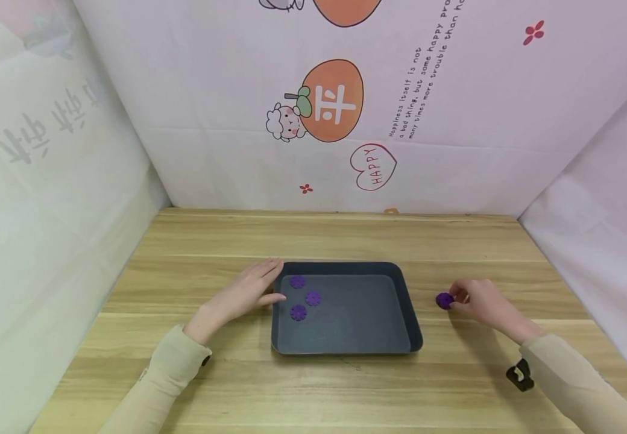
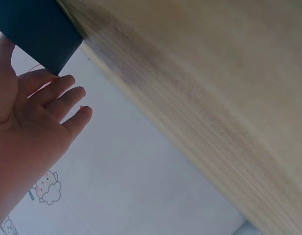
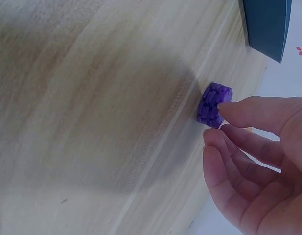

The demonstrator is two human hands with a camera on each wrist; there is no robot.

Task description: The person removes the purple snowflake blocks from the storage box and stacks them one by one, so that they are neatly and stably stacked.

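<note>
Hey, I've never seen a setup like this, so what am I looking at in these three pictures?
There's no robot here, just a person working bare-handed at a wooden table. The wide picture comes from a camera on the person's head, looking forward and down; the other two come from cameras worn on each wrist. On the table sits a dark gray tray with three purple disks lying inside, toward its left side. The left hand rests against the tray's left edge. Off to the tray's right, the right hand seems to pinch a small stack of similar disks.
</note>
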